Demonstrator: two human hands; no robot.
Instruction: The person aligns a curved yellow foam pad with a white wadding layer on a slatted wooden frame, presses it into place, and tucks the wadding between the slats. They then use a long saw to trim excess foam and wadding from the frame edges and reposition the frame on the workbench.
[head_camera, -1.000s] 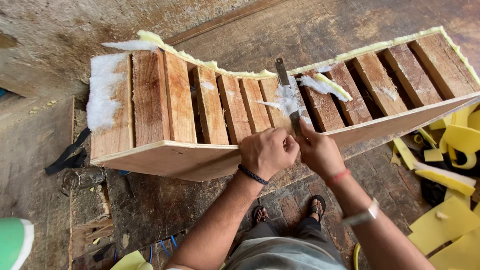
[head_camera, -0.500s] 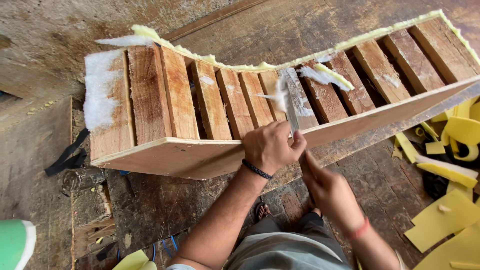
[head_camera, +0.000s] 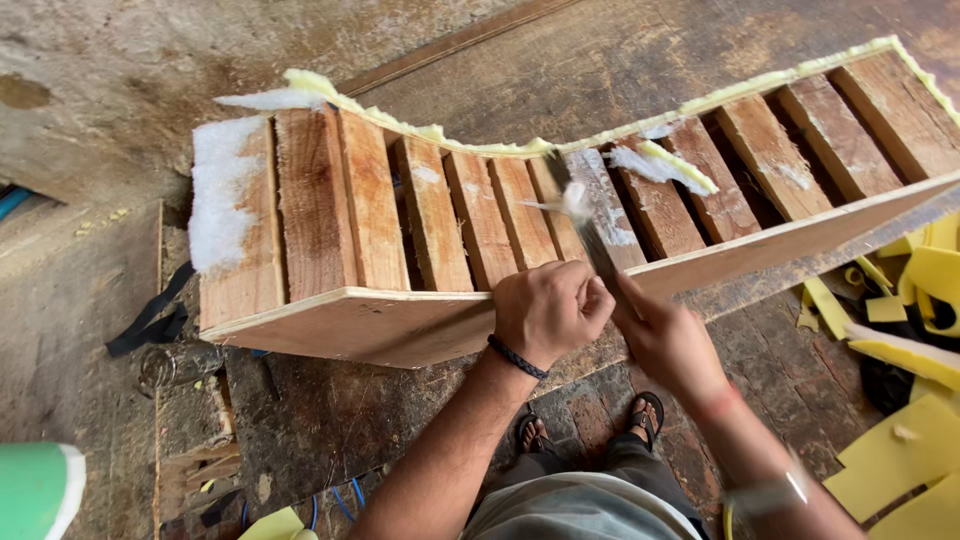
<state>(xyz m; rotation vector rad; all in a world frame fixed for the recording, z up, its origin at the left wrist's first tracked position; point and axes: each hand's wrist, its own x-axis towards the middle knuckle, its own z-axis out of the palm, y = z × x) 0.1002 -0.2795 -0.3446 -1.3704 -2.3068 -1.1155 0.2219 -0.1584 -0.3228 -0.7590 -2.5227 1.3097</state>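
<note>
Head view, left hand (head_camera: 548, 312): fisted on long flat metal scraper (head_camera: 590, 235).
Right hand (head_camera: 668, 340): blurred, grip unclear.
Scraper: stiff, hold low.
Slatted wooden frame (head_camera: 420, 215): heavy.

- The left hand (head_camera: 548, 312) is balled into a tight fist, knuckles up, thumb side turned toward the right hand.
- A dark braided band sits round the left wrist, and the bare forearm runs down toward the lower middle of the view.
- The right hand (head_camera: 668, 340) lies just beside the left, fingers curled shut in a closed grip; it is blurred.
- The right wrist wears a thin reddish band, with a pale watch farther up the forearm.
</note>
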